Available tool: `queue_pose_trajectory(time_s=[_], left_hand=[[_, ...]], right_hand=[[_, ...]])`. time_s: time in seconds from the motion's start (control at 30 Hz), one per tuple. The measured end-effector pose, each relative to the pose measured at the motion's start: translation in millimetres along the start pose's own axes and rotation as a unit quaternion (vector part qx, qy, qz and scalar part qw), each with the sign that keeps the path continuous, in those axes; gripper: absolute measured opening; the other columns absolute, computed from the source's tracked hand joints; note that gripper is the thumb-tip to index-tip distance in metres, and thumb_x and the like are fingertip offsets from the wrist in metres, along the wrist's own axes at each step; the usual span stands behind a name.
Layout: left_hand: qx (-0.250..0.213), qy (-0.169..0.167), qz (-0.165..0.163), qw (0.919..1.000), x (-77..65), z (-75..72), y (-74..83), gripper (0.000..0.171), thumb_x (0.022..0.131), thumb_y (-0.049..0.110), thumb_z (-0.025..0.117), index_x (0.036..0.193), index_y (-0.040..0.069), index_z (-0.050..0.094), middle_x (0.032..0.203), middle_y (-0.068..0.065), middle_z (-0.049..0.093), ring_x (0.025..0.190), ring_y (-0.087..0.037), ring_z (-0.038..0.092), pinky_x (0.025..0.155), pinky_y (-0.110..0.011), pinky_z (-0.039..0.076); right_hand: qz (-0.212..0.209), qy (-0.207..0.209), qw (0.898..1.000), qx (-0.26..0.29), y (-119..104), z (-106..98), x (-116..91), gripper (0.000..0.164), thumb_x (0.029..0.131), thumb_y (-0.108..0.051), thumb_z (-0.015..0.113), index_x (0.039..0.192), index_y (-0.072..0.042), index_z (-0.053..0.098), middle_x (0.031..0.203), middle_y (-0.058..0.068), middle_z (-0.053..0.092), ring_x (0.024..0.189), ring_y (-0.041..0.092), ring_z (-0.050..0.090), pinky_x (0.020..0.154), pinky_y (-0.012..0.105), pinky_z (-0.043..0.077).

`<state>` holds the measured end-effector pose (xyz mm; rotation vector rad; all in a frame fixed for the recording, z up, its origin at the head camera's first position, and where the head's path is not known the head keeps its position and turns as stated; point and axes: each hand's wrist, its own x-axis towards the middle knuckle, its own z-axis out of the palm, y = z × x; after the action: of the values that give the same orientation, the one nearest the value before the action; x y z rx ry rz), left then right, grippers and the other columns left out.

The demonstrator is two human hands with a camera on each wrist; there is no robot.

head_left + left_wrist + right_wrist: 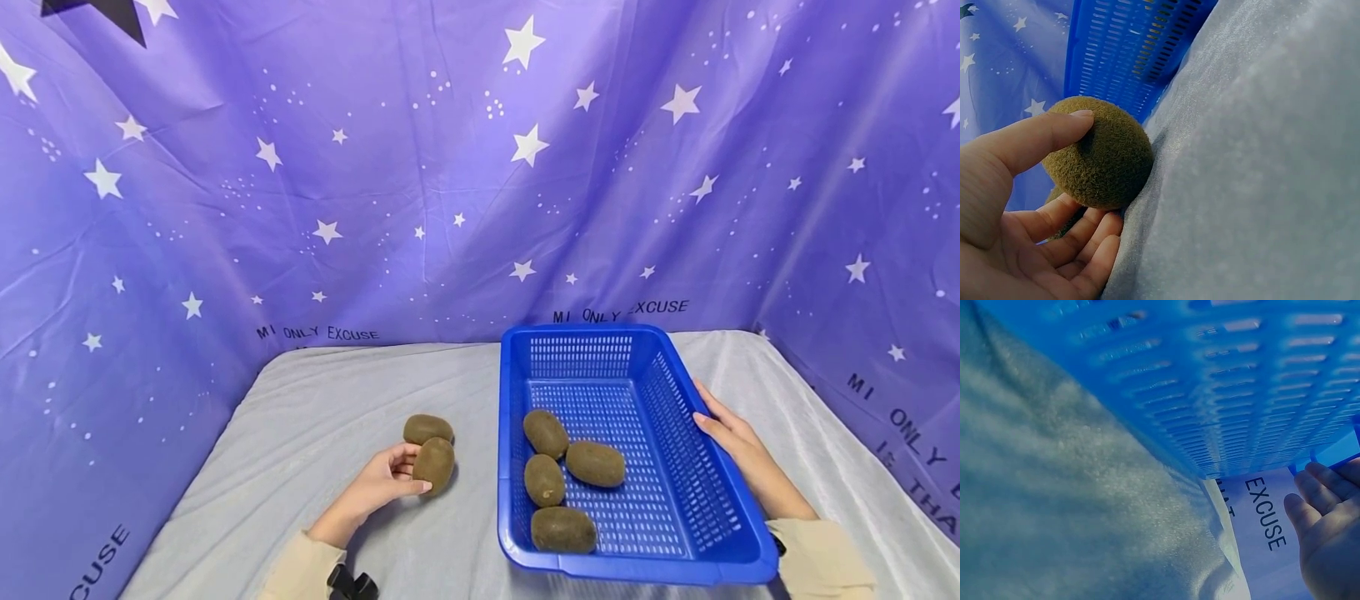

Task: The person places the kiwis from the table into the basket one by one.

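My left hand [382, 479] holds a brown, fuzzy kiwi [434, 467] low over the cloth. In the left wrist view the thumb lies over this kiwi [1100, 156], with the other fingers under its near side. A second kiwi [428, 428] is just behind it, partly hidden in the left wrist view. At the right stands a blue plastic basket [637, 568] with slotted walls. Several kiwis [595, 464] lie along its left side. My right hand [746, 450] rests its extended fingers against the basket's right rim, and in the right wrist view those fingers [1316, 490] reach up to the rim.
A pale grey cloth [300, 417] covers the table. Purple curtains [420, 167] with white stars and lettering hang behind and at both sides, close to the table's back edge. A black strap device [351, 582] is on the left wrist.
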<state>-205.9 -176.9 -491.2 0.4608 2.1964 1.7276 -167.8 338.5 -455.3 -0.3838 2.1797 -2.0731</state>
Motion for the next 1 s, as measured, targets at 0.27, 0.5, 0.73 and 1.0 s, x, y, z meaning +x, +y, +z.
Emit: queue_pose_trajectory(time_s=[0.27, 0.5, 0.73, 1.0], left_hand=[[-0.014, -0.004, 0.002, 0.9999, 0.4, -0.2, 0.4, 0.05, 0.077, 0.0, 0.072, 0.119, -0.014, 0.049, 0.101, -0.007, 0.061, 0.088, -0.015, 0.059, 0.076, -0.023, 0.05], [-0.012, 0.002, 0.021, 0.9997, 1.2, -1.2, 3.8, 0.051, 0.077, 0.0, 0.073, 0.12, -0.014, 0.048, 0.104, -0.008, 0.059, 0.088, -0.013, 0.059, 0.078, -0.022, 0.049], [-0.007, 0.012, 0.03, 0.9994, 1.9, -1.1, 10.5, 0.051, 0.078, 0.001, 0.073, 0.12, -0.012, 0.049, 0.105, -0.007, 0.06, 0.089, -0.011, 0.06, 0.079, -0.021, 0.05], [0.0, 0.02, 0.037, 0.9991, 0.6, 4.2, 20.4, 0.051, 0.077, 0.003, 0.074, 0.12, -0.011, 0.05, 0.106, -0.011, 0.06, 0.089, -0.012, 0.06, 0.079, -0.023, 0.049]], right_hand=[[-0.001, 0.001, 1.0, 0.003, -2, 0, 1, 0.056, 0.104, -0.022, 0.03, 0.152, -0.024, 0.002, 0.145, -0.012, 0.029, 0.112, 0.003, 0.054, 0.083, 0.029, 0.052], [0.003, 0.002, 1.0, 0.005, -2, 0, 0, 0.056, 0.104, -0.022, 0.031, 0.152, -0.025, 0.002, 0.146, -0.01, 0.027, 0.112, 0.003, 0.054, 0.082, 0.03, 0.052], [0.003, 0.004, 1.0, 0.004, -2, 0, 0, 0.056, 0.104, -0.022, 0.031, 0.152, -0.025, 0.002, 0.144, -0.01, 0.03, 0.111, 0.004, 0.054, 0.082, 0.03, 0.053], [-0.001, 0.001, 1.0, 0.008, -2, 0, 0, 0.056, 0.104, -0.021, 0.03, 0.152, -0.025, 0.002, 0.144, -0.012, 0.03, 0.113, 0.004, 0.053, 0.083, 0.029, 0.052]])
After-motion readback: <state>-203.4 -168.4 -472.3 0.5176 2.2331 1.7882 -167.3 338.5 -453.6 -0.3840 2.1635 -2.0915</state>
